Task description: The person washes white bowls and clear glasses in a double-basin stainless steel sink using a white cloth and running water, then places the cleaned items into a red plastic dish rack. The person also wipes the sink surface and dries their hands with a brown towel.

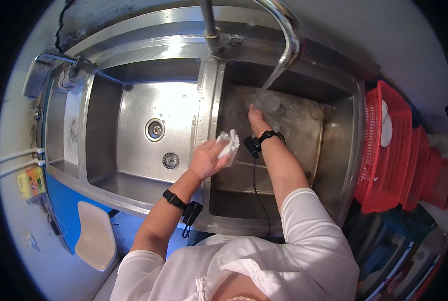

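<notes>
My left hand (206, 158) grips a crumpled white cloth or paper wad (229, 146) above the divider between two stainless steel basins. Farther in, my right hand (256, 116) reaches down into the right basin (303, 150), beside a stream of running water (272, 79). The stream falls from a curved chrome faucet (292, 49). Close to the right fingers is a clear, roundish shape (272, 102); whether it is a glass or splashing water is unclear. The right fingertips are too blurred to show whether they hold anything.
The middle basin (133, 113) has a drain (155, 129) and a loose metal strainer (170, 160). Stacked red plastic baskets (389, 169) stand right of the sink, with white dishes (386, 129) inside. A black cable (257, 188) hangs from my right wrist. A pale chair (94, 237) stands at left.
</notes>
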Demonstrator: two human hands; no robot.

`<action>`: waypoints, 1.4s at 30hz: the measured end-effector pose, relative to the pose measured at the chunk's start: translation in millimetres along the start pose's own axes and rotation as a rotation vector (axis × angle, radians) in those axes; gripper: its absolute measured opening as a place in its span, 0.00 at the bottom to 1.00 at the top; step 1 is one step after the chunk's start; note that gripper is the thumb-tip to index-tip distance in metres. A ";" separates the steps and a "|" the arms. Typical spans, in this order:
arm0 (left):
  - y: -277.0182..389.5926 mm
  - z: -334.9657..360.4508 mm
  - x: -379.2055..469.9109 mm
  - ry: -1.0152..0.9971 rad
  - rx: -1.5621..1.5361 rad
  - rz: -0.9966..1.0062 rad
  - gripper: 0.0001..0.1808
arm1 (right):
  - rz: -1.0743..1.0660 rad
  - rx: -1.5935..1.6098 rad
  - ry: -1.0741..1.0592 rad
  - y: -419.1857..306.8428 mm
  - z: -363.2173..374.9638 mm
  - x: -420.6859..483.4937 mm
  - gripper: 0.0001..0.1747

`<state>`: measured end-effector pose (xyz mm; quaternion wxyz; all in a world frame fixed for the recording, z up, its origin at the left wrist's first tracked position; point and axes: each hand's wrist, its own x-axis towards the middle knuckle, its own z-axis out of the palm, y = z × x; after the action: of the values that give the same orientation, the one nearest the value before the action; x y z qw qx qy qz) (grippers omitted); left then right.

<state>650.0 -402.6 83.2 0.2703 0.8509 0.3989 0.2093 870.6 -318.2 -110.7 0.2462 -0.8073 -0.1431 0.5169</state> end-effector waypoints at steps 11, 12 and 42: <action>4.4 5.5 4.4 0.009 0.026 0.009 0.16 | -0.206 0.538 -0.155 -58.7 -15.7 3.7 0.12; 5.0 5.8 4.6 0.019 0.026 0.016 0.16 | -0.007 0.928 -0.300 -59.9 -12.0 8.1 0.09; 4.2 8.9 4.2 -0.013 0.142 -0.034 0.20 | 0.161 0.959 0.008 28.6 -187.9 18.7 0.21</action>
<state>660.0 -404.1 79.6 0.2153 0.8623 0.4255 0.1704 1047.9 -380.1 -75.9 0.5505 -0.6131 0.1751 0.5390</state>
